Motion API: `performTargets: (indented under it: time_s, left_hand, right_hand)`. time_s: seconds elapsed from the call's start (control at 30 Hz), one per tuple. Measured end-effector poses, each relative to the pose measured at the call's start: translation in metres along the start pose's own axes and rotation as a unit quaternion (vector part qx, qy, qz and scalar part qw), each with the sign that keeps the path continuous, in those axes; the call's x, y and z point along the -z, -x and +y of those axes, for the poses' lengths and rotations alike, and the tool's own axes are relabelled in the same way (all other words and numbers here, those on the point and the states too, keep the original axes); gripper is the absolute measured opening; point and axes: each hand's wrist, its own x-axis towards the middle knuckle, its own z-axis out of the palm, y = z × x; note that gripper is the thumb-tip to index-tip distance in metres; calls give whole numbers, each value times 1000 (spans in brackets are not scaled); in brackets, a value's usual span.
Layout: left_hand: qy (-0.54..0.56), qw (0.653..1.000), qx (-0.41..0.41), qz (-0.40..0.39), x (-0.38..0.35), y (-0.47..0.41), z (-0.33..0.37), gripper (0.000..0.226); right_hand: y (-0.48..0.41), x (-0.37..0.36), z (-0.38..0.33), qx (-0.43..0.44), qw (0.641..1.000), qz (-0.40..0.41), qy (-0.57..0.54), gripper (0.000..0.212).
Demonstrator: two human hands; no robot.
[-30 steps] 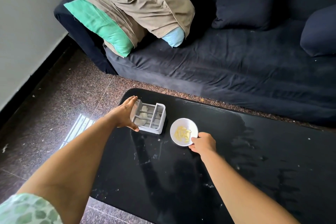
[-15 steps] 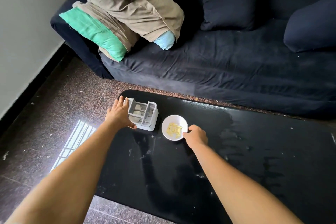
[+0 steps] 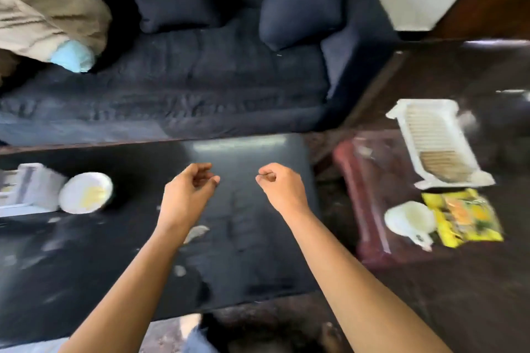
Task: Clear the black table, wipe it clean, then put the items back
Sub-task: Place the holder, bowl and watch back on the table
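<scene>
Above the black table [image 3: 258, 266], near its right end, both hands hovered empty: the left hand [image 3: 187, 195] loosely curled, the right hand [image 3: 279, 189] curled nearly into a fist, neither gripping anything. At the table's left end sat a white bowl [image 3: 86, 193] touching a white rack [image 3: 25, 189], apparently already returned. Off the table's right end, on the floor, lay a white tray [image 3: 436, 140], a yellow packet [image 3: 464, 216] and a white cup [image 3: 410, 221], likely parked there for wiping and awaiting return.
</scene>
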Motion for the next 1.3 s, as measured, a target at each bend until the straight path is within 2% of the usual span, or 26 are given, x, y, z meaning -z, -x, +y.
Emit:
performTargets:
  time_s: [0.17,0.3,0.37,0.43,0.53,0.67,0.87,0.97,1.13,1.3]
  left_hand:
    - [23,987,-81,-140,-162,57,86,38]
    - [-30,952,-136,-272,-282,84,136,67]
    - [-82,929,-153,-326,-330,94,149,92]
    - [-135,910,-160,-359,-365,98,153,109]
    - [-215,897,-175,-345,-397,93,149,112]
    - [-210,903,-207,-311,-400,81,147,84]
    - [-168,928,-206,-263,-368,77,132,71]
    - [-141,943,-199,-227,-335,73,122,68]
    - [-119,968,-158,-156,-250,62,87,70]
    - [-137,980,-105,-100,-146,43,29,72]
  right_hand:
    - [17,146,125,-18,996,70,45,18]
    - [23,238,221,-70,986,117,93,21]
    - [25,262,254,-88,979,142,119,25]
    - [23,270,278,-101,970,130,179,26]
    - [15,259,307,-93,958,63,263,26]
    - [6,234,318,-50,949,52,307,26]
    - [-4,221,309,-58,944,52,320,30]
    - [-7,215,288,-62,965,50,249,39]
    - [-7,181,223,-29,994,32,100,23]
    - [-5,116,154,-6,999,-12,48,18]
